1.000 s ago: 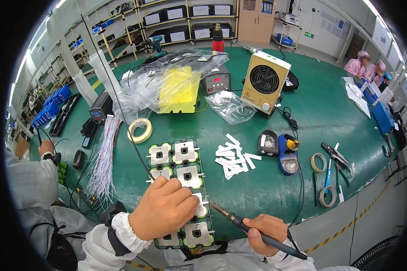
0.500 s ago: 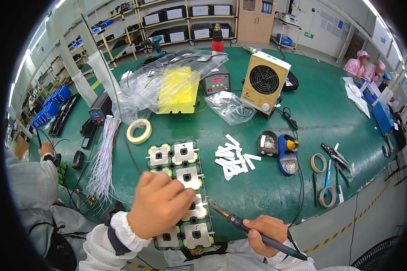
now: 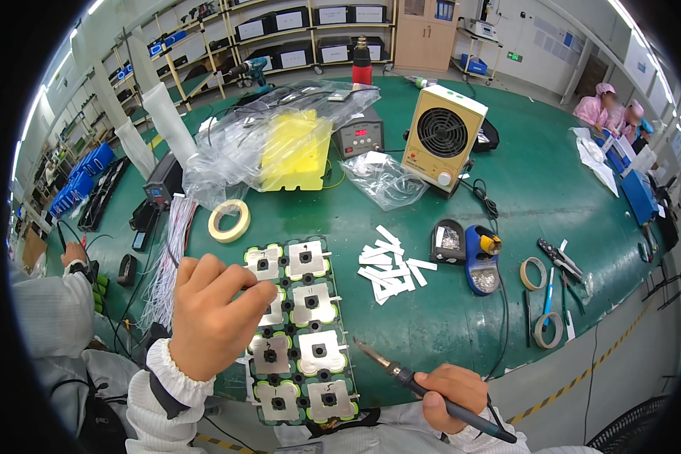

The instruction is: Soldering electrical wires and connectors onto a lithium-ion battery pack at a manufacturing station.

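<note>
- Right hand [image 3: 452,395]: closed in a narrow grip round the handle of a soldering iron [image 3: 420,384], thumb on the near side, fingers over the top.
- Left hand [image 3: 218,318]: fingers curled, thumb and index drawn close. Hovers at the left edge of the battery module [image 3: 303,333], thumb over the left column. A thin dark wire [image 3: 175,260] runs up from the hand; can't tell if it's gripped.
- Iron axis: slants up-left from the right hand. Tip sits just beside the module's right edge; contact not clear. Cable end trails down-right of the hand.
- Module location: on the green bench [image 3: 424,333], right of the left hand, left of the right hand. Long axis runs away from the person, far end leaning slightly left.
- Module look: two columns, four rows of silver plates, black centres, handwritten marks, yellow-green rims, dark frame, small tabs along right side. Left hand hides part.
- Iron look: dark handle, metal collar, brownish tapered tip.
- Beyond right hand: blue iron stand [image 3: 483,261]; further left, loose white strips [image 3: 390,266].
- Beyond left hand: cream tape roll [image 3: 240,228].
</note>
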A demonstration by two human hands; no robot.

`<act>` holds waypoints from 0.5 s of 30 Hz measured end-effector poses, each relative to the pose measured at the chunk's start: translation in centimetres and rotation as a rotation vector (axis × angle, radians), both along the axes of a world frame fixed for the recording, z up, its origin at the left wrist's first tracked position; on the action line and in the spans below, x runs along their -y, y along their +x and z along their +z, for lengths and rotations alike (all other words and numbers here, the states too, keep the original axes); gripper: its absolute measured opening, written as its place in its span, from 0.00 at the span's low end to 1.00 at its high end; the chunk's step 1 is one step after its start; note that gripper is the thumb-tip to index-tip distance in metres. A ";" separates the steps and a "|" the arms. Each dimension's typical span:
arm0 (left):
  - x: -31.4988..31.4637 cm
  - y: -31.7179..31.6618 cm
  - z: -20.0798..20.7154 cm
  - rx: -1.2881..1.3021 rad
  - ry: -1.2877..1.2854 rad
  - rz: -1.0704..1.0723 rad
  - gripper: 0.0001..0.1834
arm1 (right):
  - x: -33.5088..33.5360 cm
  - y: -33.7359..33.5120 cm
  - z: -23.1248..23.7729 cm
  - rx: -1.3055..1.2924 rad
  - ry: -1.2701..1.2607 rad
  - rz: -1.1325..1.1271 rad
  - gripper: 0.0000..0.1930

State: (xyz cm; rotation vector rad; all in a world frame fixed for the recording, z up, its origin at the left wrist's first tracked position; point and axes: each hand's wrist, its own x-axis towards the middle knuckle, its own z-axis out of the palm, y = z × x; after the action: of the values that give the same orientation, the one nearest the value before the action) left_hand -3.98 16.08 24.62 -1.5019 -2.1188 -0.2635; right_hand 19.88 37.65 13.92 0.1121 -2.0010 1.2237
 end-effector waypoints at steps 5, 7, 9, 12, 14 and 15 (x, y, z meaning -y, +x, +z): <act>-1.0 -0.2 -1.1 0.123 0.004 -0.049 0.13 | -0.9 -0.6 0.0 0.050 -0.016 -0.066 0.13; -1.5 -0.6 -1.8 0.142 -0.020 -0.093 0.13 | -1.3 -1.3 0.1 0.053 -0.018 -0.045 0.12; -2.2 -1.1 -2.4 0.283 0.005 -0.144 0.11 | -1.6 -2.1 0.3 0.036 -0.029 -0.030 0.11; -2.9 -2.0 -2.7 0.278 -0.042 -0.178 0.10 | -2.0 -3.3 0.6 0.093 -0.037 -0.013 0.12; -3.3 -2.2 -2.9 0.255 -0.060 -0.188 0.10 | -2.0 -3.9 0.7 0.160 -0.023 -0.037 0.13; -3.4 -2.3 -3.0 0.257 -0.060 -0.188 0.10 | -2.0 -4.2 0.7 0.166 -0.017 -0.030 0.13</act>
State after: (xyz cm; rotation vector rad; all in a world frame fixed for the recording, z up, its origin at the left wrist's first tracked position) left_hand -6.30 19.49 21.67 -1.7878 -2.1968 -0.4881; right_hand 15.65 39.61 14.62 -0.0294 -2.1257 1.2664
